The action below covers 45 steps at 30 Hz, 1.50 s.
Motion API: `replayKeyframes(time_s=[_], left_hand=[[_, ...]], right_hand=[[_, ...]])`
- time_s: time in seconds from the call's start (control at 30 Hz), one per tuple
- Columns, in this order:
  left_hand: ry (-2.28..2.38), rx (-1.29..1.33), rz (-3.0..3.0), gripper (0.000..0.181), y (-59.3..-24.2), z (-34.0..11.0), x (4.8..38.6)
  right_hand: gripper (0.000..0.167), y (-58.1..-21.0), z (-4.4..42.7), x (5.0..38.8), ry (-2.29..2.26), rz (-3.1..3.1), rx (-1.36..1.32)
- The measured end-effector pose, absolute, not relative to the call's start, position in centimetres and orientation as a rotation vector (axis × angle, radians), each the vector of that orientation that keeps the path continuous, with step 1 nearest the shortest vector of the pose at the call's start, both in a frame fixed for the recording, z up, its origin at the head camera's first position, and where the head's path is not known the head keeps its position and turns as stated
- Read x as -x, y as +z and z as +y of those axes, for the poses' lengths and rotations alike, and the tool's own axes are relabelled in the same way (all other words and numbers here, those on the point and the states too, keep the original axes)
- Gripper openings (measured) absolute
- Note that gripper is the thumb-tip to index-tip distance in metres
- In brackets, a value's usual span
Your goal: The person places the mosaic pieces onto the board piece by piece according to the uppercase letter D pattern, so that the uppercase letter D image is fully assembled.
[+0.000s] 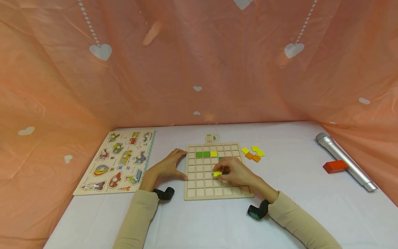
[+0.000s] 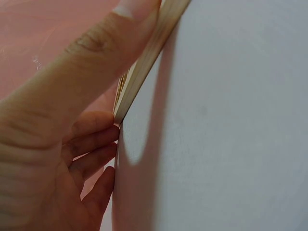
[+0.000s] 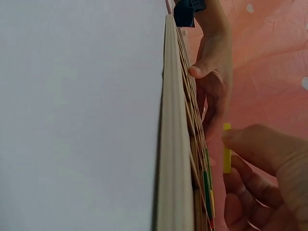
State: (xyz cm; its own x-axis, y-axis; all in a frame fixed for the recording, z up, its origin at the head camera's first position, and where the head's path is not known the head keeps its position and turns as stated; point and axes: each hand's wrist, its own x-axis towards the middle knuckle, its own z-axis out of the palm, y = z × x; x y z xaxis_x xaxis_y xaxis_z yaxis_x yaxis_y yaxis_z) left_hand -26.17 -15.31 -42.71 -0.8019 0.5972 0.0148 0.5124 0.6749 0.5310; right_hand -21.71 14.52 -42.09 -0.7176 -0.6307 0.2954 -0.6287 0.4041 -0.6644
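Yellow tile (image 3: pixel 227 162) sits pinched between my right hand's (image 1: pixel 234 170) thumb and fingers, raised over the grid board (image 1: pixel 191 168). My left hand (image 1: pixel 166 165), thumb spread wide from its fingers, touches the board's left edge, beside the picture puzzle (image 1: pixel 107 159).

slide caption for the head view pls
Left hand touching the edge of a gridded board, right hand pinching a yellow tile over it.

Gap beside loose tiles (image 1: pixel 249 156), red block (image 1: pixel 335 167) beyond
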Motion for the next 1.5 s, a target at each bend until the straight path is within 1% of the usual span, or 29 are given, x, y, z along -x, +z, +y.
replayKeyframes(time_s=[0.2,0.8,0.97,1.33,1.5], left_hand=[[0.791,-0.924,2.723,0.100,-42.5,-15.3,26.1],[0.806,-0.939,2.717,0.101,-42.3,-15.2,25.9],[0.799,-0.934,2.721,0.101,-42.4,-15.2,26.0],[0.772,-0.917,2.733,0.101,-42.6,-15.3,26.1],[0.774,-0.928,2.729,0.101,-42.6,-15.3,26.2]], right_hand=[[0.018,-41.9,14.5,21.5,-1.118,2.545,1.214],[0.018,-42.4,14.6,21.7,-1.055,2.511,1.331],[0.015,-42.3,14.5,21.7,-1.035,2.527,1.333],[0.013,-41.9,14.9,22.0,-1.079,2.524,1.292],[0.013,-41.3,16.9,23.2,-1.268,2.648,1.140]])
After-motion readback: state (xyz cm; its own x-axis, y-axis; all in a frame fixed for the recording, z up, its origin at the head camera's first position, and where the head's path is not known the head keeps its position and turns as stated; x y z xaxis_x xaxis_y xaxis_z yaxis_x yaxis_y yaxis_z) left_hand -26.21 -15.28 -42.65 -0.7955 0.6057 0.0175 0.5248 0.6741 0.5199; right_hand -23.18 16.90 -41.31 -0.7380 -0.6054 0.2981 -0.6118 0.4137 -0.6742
